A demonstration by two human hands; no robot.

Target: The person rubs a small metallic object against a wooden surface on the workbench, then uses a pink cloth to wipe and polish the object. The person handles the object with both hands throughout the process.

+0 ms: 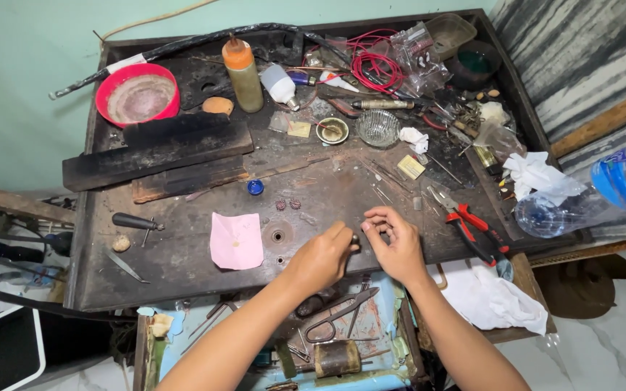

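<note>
Two bare hands meet over a dark, messy desk [182, 268]. The left hand [322, 258] and the right hand [396, 246] come together near the front edge. Between them sits a tiny dark piece [357, 240]. The left hand's fingers are curled and its fingertips pinch one side of the tiny piece. The right hand's fingers are bent too, with thumb and first finger closed on the other side. The piece is too small to tell what it is. It sits just above the desk top.

Just left of the hands lies a pink paper square [236, 240]. Beside that paper is a small round hole [278, 236] in the desk. Two little round beads [288, 204] lie a bit farther back, and a blue cap [255, 187] is near them. To the right of the hands lie red-handled pliers [472, 230]. A white cloth [498, 298] hangs off the front right corner.

Under the arms is an open drawer with scissors [338, 317] inside.

At the back left stands a red bowl [138, 95]. An orange-topped bottle [243, 74] stands near it. Black flat bars [157, 148] lie in front of the bowl. Red wire [374, 65] is coiled at the back. A clear plastic bottle [588, 192] lies on its side at the right edge.
</note>
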